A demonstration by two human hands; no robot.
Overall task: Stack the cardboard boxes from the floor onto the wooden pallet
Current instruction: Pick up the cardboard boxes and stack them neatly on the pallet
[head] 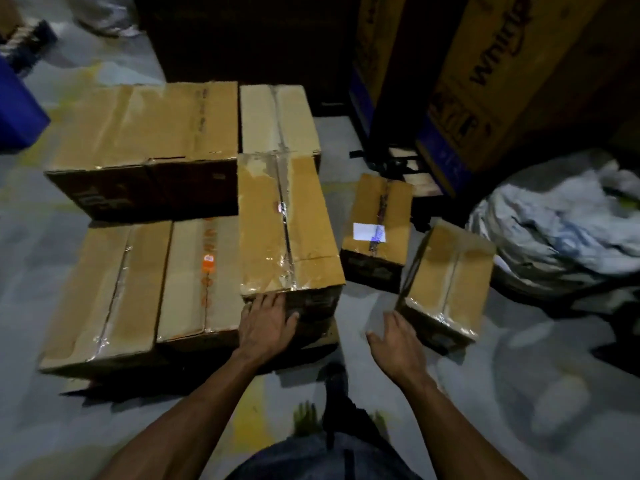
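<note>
Several taped cardboard boxes are stacked close together on the left, and the wooden pallet point(329, 336) shows only as a dark edge under them. My left hand point(266, 323) presses flat against the near end of the long taped box point(287, 223) at the stack's right side. My right hand point(396, 336) hovers open just left of a small tilted box point(446, 282) on the floor, close to its near corner. Another small box with a white label point(379, 223) stands on the floor behind it.
A crumpled heap of grey plastic wrap point(561, 220) lies on the floor at right. Tall printed cartons point(519, 71) stand behind. A blue object point(17, 112) is at the far left. My foot point(336, 379) is on the grey floor between my arms.
</note>
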